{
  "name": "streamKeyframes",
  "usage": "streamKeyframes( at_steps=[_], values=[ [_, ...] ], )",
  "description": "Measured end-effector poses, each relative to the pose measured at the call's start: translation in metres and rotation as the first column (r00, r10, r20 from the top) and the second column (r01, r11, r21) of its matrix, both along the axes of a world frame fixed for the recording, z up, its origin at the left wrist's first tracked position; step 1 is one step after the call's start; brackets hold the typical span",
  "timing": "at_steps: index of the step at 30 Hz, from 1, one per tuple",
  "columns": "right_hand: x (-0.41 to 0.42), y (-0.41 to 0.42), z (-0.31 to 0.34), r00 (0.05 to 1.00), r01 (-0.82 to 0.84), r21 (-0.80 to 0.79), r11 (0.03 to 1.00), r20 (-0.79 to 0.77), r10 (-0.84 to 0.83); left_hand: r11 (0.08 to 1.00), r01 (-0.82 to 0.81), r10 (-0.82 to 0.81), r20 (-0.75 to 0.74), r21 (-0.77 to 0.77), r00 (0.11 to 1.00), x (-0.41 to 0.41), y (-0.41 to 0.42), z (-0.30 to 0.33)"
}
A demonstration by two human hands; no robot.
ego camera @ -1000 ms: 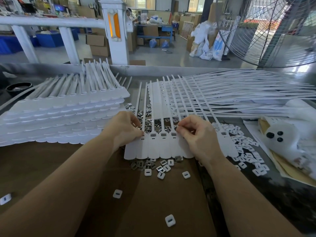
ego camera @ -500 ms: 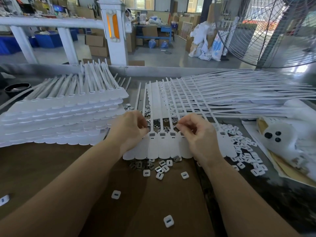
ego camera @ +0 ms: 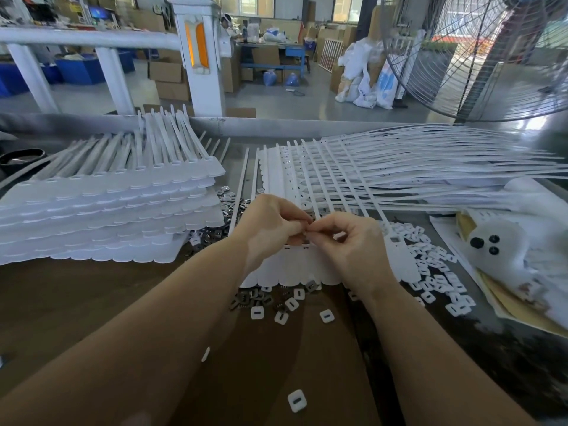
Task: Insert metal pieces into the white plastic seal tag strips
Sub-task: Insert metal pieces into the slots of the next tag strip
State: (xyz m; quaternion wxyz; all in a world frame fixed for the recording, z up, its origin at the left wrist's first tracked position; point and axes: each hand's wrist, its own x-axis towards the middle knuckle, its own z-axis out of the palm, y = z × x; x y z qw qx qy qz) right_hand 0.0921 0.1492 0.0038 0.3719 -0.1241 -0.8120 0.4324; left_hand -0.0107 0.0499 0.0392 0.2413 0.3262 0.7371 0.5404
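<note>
Head view, item one: a joined strip of white plastic seal tags is lying flat on the brown table, its scalloped tag ends pointing toward the person and its thin tails running away toward the far edge. The long axis is therefore running near-to-far, with the row of slots crossing left to right just beneath the fingertips.

Item two: the left hand and right hand are meeting fingertip to fingertip directly above the slot row, both with fingers curled into a pinch. Something small and dark is sitting between them, apparently a metal piece, though which hand is actually gripping it cannot be told. Judged from this, the next move is turning on a short drop straight down into a slot; both hands are lying about equally near.

Item three: loose dark metal pieces are lying in a heap just beyond the near scalloped edge, with more beside the stack to the left. White square caps are lying scattered to the right, and a few singly nearer the person.

Item four: a tall stack of finished-looking tag strips is sitting at the left, a fanned pile of further strips at the right.

Item five: a large wire-guarded fan is standing behind.

Writing and brands: none legible.
</note>
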Motion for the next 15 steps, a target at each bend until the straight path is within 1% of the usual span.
streamKeyframes(
  at_steps=[8, 12, 15],
  values=[
    [-0.001, -0.001, -0.002, 0.996, 0.079, 0.010, 0.997, 0.041, -0.079, 0.999, -0.031, 0.031, -0.007, -0.027, 0.999, -0.014, -0.016, -0.003],
    [-0.001, -0.001, -0.002, 0.994, 0.083, 0.036, 0.996, 0.061, -0.085, 0.999, -0.025, 0.023, -0.043, -0.042, 0.999, -0.019, -0.023, 0.000],
    [-0.001, -0.001, -0.001, 0.993, 0.088, 0.050, 0.995, 0.073, -0.091, 0.995, -0.027, 0.015, -0.125, -0.094, 0.992, -0.022, -0.028, 0.001]
  ],
)
